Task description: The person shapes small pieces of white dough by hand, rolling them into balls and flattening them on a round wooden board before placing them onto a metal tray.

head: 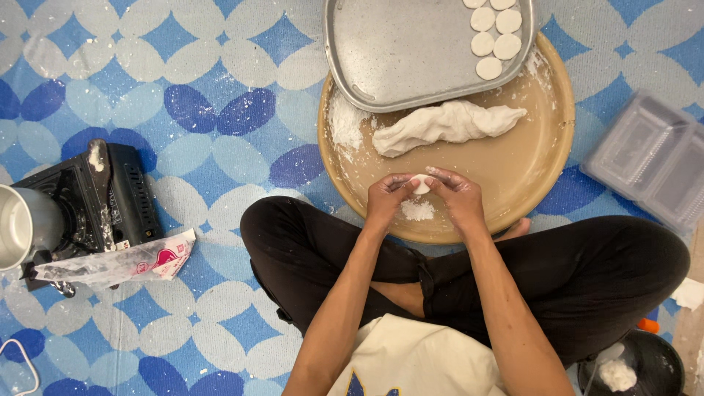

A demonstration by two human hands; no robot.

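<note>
Here, line by line:

Dough piece: small white dough piece (pixel 421 185), pinched between the fingertips of both hands, held just above the tan tray.

Left hand: left hand (pixel 389 196) closed around the left side of the dough piece, fingers curled, dusted with flour.

Right hand: right hand (pixel 456 196) gripping the right side of the same piece, thumb and fingers pressing on it.

Flour pile: little heap of flour (pixel 418 211) on the tray, directly under the hands.

Dough roll: long twisted dough roll (pixel 447 125), lying across the middle of the tray, well apart from the hands; a large part not yet divided.

Round tray: round tan tray (pixel 528 176) on the mat, in front of the crossed legs, with more loose flour at its left side.

Metal tray: grey metal tray (pixel 396 51), resting on the far edge of the round one.

Finished discs: some flat white dough discs (pixel 493 35) in the right corner of the metal tray, close together; most of this tray bare.

Progress: judged as early; few discs made, one in shaping, much dough left.

Around: portable stove (pixel 103 198) with metal pot (pixel 22 224) at left, plastic bag (pixel 125 262) beside it, clear plastic container (pixel 653 158) at right.
</note>
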